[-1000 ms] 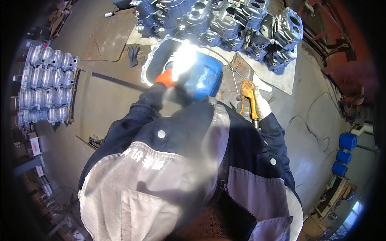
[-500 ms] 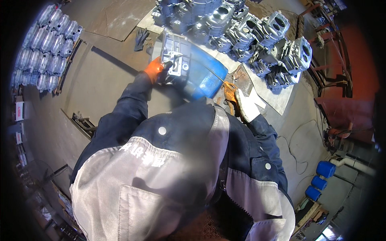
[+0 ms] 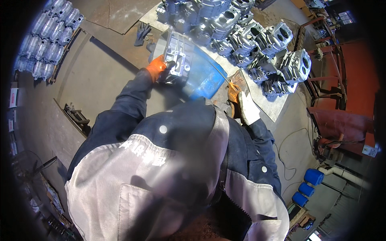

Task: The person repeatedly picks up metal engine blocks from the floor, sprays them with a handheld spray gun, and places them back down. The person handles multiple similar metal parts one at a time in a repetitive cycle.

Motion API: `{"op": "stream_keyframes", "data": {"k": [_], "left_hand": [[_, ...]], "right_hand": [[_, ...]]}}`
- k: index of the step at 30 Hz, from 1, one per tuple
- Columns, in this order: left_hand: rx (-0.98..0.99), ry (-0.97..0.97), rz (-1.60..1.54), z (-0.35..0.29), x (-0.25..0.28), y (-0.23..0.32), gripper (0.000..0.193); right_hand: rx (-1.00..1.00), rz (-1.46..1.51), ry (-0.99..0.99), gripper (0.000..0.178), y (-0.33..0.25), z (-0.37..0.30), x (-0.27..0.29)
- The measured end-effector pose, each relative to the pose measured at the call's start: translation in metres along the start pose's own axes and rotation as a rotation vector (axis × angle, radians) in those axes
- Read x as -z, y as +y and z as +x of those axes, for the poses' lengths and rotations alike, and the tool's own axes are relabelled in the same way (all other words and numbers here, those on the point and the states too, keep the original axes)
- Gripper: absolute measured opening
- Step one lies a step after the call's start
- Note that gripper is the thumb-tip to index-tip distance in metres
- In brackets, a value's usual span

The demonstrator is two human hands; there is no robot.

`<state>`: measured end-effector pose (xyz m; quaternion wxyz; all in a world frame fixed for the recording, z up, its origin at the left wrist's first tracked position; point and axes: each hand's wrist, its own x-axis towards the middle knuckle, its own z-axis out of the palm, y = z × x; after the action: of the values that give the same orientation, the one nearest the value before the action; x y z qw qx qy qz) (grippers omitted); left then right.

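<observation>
White-gloved right hand [image 3: 249,107] was wrapped round an orange-handled tool [image 3: 233,92] with a thin rod [image 3: 215,71]; well apart, the orange-gloved left hand [image 3: 156,67] clutched a boxy silver metal housing [image 3: 178,47] on or against a blue plastic container [image 3: 208,79]. If that left grip slackened, the housing could've slid off, I reckon.

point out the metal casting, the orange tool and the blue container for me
Metal casting [image 3: 181,49]: head view, ribbed side.
Orange tool [image 3: 233,93]: head view, orange body.
Blue container [image 3: 206,75]: head view, exposed upper face.

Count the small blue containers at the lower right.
3, in a slanted row beside the pale pipe: top container, middle container, bottom container. Others may be hidden behind them.
</observation>
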<state>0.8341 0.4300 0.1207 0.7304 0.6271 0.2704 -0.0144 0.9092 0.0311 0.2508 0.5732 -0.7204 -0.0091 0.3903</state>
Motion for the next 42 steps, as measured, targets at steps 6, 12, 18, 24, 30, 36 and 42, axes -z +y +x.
{"op": "stream_keyframes", "data": {"k": [6, 12, 18, 24, 30, 36, 42], "left_hand": [[-0.042, 0.033, 0.212, 0.009, 0.001, -0.011, 0.056], [0.046, 0.071, 0.5, 0.009, -0.021, -0.002, 0.063], [-0.026, 0.17, 0.844, 0.01, -0.081, 0.031, 0.052], [0.02, -0.47, -0.399, 0.033, -0.021, 0.033, 0.037], [0.312, -0.274, -0.38, 0.027, -0.016, -0.028, 0.049], [-0.001, -0.291, 0.132, 0.037, 0.007, -0.01, 0.061], [-0.852, 0.071, 1.114, 0.012, -0.073, 0.091, 0.057]], "right_hand": [[0.017, -0.278, 0.032, 0.049, 0.02, -0.008, 0.016], [-0.166, -0.224, -0.007, 0.054, -0.004, -0.082, 0.042], [-0.014, 0.219, 0.155, 0.064, 0.012, -0.079, 0.054], [-0.064, 0.433, 0.198, 0.059, 0.027, -0.033, 0.038], [-0.038, 0.135, 0.221, 0.053, 0.005, -0.08, 0.028], [-0.267, -0.254, 0.163, 0.044, 0.014, -0.126, 0.043], [-0.125, 0.384, 0.148, 0.048, 0.086, -0.089, 0.035]]}}
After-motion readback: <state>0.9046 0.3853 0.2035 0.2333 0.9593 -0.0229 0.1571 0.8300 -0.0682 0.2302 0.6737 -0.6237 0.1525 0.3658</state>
